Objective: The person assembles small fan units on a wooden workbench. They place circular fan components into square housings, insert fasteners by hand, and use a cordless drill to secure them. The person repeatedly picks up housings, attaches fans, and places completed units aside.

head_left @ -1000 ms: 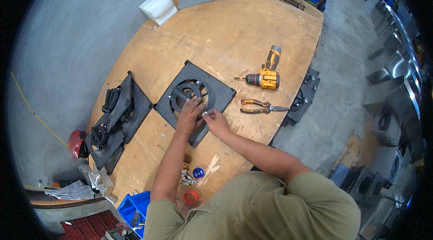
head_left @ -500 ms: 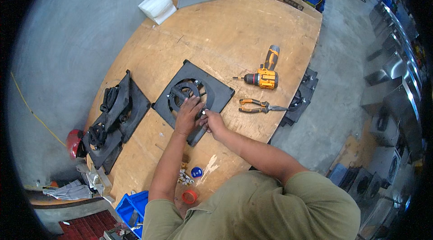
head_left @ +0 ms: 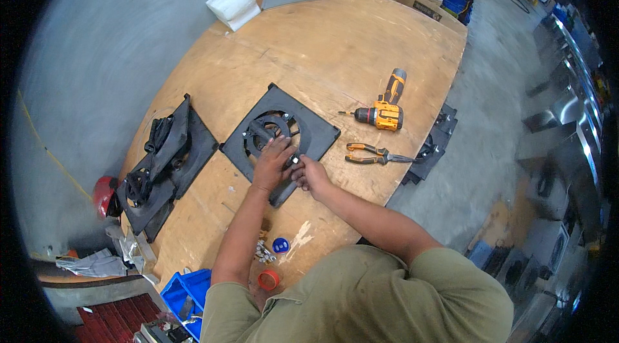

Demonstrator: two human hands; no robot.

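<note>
A black square frame [head_left: 314, 126] with a round opening and a black cable bundle at its middle lies cornerwise on the wooden table. My left hand [head_left: 273, 164] is laid across the near side of the opening, its fingers curled over the frame and steadying it. Beside it, my right hand [head_left: 312, 176] is closed, thumb and fingers pinched together at the frame's near edge. A small pale piece [head_left: 295, 160] shows at the right thumb tip, between the two hands. Whatever else the right fingers hold is hidden.
A yellow-black cordless drill [head_left: 385, 114] and orange-handled pliers [head_left: 374, 155] lie to the right. More black frames [head_left: 200, 143] are stacked at the left. Loose metal fittings [head_left: 264, 253], a blue cap [head_left: 280, 245], a red ring [head_left: 268, 279] and a blue bin [head_left: 177, 291] are near my body.
The view has shifted slightly. My right fingers have moved a little away from the small pale piece, which shows more clearly. The left hand stays on the frame.
</note>
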